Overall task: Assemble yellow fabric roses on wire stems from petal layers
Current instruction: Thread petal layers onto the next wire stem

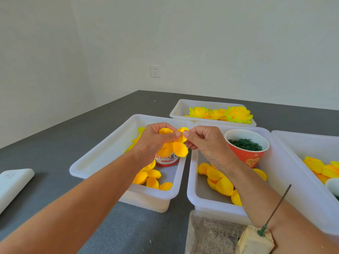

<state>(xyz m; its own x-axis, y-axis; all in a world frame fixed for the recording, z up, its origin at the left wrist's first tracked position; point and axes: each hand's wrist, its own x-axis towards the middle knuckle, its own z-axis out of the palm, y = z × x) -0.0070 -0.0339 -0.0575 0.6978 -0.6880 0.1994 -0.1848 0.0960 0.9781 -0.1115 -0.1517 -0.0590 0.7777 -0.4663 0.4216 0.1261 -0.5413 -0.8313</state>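
Observation:
Both hands hold a yellow petal layer (177, 146) up over the gap between two white bins. My left hand (154, 139) grips the layer from the left, fingers curled round its petals. My right hand (203, 139) pinches one petal at its top edge with thumb and forefinger. A thin wire stem (277, 208) stands upright in a tan foam block (255, 241) at the bottom right. Three finished yellow roses (220, 114) lie in the far white bin (180, 109).
The left bin (95, 154) holds loose petals (152, 177) and a red-and-white cup (167, 159). The middle bin (191, 180) holds petals and a red paper cup (247, 153) of green rings. A right bin (297, 143) holds more petals. A white block (12, 184) lies at left.

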